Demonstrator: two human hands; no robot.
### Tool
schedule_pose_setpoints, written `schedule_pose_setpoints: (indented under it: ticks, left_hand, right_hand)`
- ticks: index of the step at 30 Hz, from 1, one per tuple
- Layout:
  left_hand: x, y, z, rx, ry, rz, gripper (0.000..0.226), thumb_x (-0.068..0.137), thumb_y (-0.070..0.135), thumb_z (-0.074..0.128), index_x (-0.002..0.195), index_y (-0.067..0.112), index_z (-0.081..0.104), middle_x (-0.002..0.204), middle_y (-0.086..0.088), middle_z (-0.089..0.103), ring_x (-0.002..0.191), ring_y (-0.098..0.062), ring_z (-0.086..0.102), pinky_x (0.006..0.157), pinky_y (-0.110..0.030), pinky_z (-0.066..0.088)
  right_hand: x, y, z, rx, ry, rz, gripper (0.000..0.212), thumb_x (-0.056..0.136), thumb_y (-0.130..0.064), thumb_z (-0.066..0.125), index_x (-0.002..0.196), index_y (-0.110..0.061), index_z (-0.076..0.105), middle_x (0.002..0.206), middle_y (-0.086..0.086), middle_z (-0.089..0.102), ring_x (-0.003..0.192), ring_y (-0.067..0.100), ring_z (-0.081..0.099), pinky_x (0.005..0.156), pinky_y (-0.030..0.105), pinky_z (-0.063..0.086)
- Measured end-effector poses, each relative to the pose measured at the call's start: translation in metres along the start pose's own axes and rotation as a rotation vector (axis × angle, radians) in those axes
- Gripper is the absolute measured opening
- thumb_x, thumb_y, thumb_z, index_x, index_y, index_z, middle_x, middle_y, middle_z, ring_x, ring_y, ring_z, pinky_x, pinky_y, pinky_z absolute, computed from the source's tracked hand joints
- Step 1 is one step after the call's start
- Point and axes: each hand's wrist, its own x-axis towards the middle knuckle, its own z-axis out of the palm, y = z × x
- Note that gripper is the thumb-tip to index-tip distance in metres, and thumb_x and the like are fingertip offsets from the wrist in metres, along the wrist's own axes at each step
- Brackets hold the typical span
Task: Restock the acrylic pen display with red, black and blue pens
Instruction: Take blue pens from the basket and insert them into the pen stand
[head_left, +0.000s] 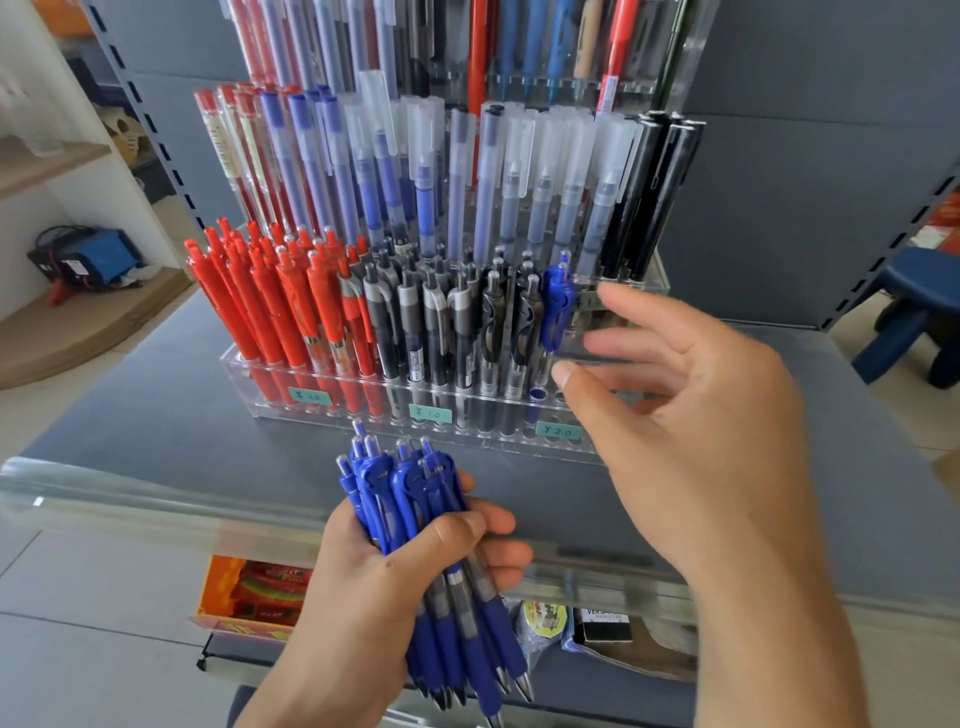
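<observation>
Left hand (384, 561) grips a bundle of blue pens (415, 525) just before the pen display (415, 400). Right hand (691, 415) hangs loose-fingered, holding nothing, at the display's right end, beside one blue pen (556, 306) standing there.

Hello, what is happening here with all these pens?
A person is filling an acrylic pen display on a grey shelf. The left hand grips a bundle of blue pens, tips pointing down. The right hand is open and empty, beside the right end of the front row. That row already holds red pens on the left, black pens in the middle, and just one blue pen so far. Slots to its right look unfilled.
</observation>
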Motion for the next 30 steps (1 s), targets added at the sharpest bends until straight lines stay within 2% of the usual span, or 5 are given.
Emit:
schedule_pose_setpoints:
  ticks: [4, 11, 21, 25, 30]
  left_hand:
    - [-0.003, 0.003, 0.001, -0.010, -0.058, -0.016, 0.019, 0.062, -0.002, 0.064, 0.073, 0.010, 0.075, 0.075, -0.030, 0.069, 0.061, -0.042, 0.071, 0.053, -0.040, 0.059]
    - [-0.007, 0.007, 0.003, 0.060, -0.353, -0.033, 0.031, 0.057, 0.001, 0.073, 0.088, 0.001, 0.077, 0.073, -0.032, 0.067, 0.061, -0.040, 0.070, 0.058, -0.040, 0.058]
    - [-0.008, 0.011, 0.003, 0.026, -0.326, -0.109, 0.033, 0.051, 0.011, 0.080, 0.080, -0.003, 0.074, 0.077, -0.036, 0.067, 0.064, -0.046, 0.070, 0.057, -0.042, 0.059]
    - [-0.011, 0.014, 0.006, -0.008, -0.267, -0.136, 0.037, 0.047, 0.013, 0.082, 0.079, -0.002, 0.073, 0.077, -0.037, 0.067, 0.063, -0.046, 0.070, 0.055, -0.042, 0.059]
    - [-0.011, 0.014, 0.010, -0.045, -0.190, -0.129, 0.012, 0.060, 0.000, 0.073, 0.067, 0.008, 0.069, 0.083, -0.040, 0.067, 0.063, -0.048, 0.069, 0.054, -0.043, 0.058]
  right_hand:
    - [-0.012, -0.012, -0.016, -0.005, -0.203, 0.057, 0.005, 0.079, -0.038, 0.077, 0.083, -0.035, 0.078, 0.072, -0.017, 0.072, 0.065, 0.001, 0.066, 0.057, 0.010, 0.047]
    - [-0.021, -0.008, -0.011, 0.208, -0.740, 0.360, 0.011, 0.091, -0.028, 0.075, 0.090, -0.017, 0.074, 0.061, 0.017, 0.065, 0.054, 0.025, 0.063, 0.057, 0.028, 0.056]
    - [-0.019, -0.005, -0.013, 0.258, -0.564, 0.252, 0.020, 0.071, -0.039, 0.082, 0.085, -0.026, 0.079, 0.074, 0.004, 0.076, 0.068, 0.014, 0.071, 0.065, 0.020, 0.057]
    - [-0.019, -0.009, -0.011, 0.362, -0.518, 0.276, 0.022, 0.071, -0.035, 0.080, 0.085, -0.018, 0.079, 0.075, 0.007, 0.077, 0.070, 0.033, 0.073, 0.062, 0.028, 0.059]
    - [-0.016, -0.007, -0.011, 0.345, -0.409, 0.204, 0.018, 0.069, -0.040, 0.076, 0.084, -0.030, 0.079, 0.078, -0.005, 0.078, 0.071, 0.009, 0.075, 0.060, 0.012, 0.050]
